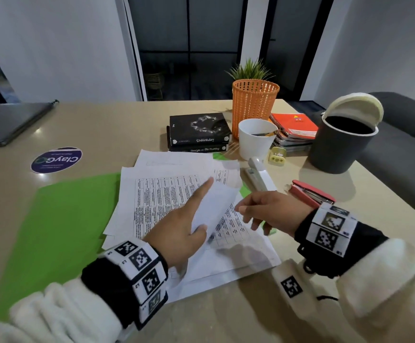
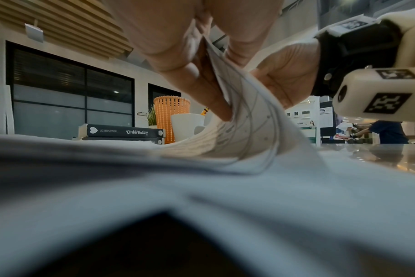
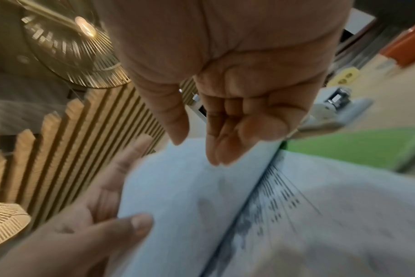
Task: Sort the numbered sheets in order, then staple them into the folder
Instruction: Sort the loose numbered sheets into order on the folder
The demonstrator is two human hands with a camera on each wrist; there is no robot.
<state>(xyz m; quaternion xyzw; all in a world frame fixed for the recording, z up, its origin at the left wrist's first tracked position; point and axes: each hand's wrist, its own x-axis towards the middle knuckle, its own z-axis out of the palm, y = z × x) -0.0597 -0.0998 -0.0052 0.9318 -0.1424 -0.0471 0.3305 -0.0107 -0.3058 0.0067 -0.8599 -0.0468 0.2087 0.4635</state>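
Observation:
A loose pile of printed sheets point(image 1: 161, 194) lies on the open green folder point(image 1: 60, 219) in the middle of the table. My left hand point(image 1: 189, 219) pinches one sheet point(image 1: 216, 206) between thumb and fingers and lifts its right side off the pile; the left wrist view shows that sheet point(image 2: 249, 131) curling up from the pile. My right hand point(image 1: 263, 211) hovers just to the right of the raised sheet with its fingers loosely curled and nothing in them. Its fingertips point(image 3: 216, 159) are close to the sheet's point(image 3: 178, 187) edge. A red stapler point(image 1: 310, 193) lies beyond my right wrist.
A white stapler-like tool point(image 1: 258, 177) lies past the sheets. Behind stand black books point(image 1: 199, 129), a white cup point(image 1: 257, 139), an orange basket point(image 1: 254, 105), spiral notebooks point(image 1: 293, 127) and a dark bin point(image 1: 342, 144). A shut laptop point(image 1: 8, 122) lies far left.

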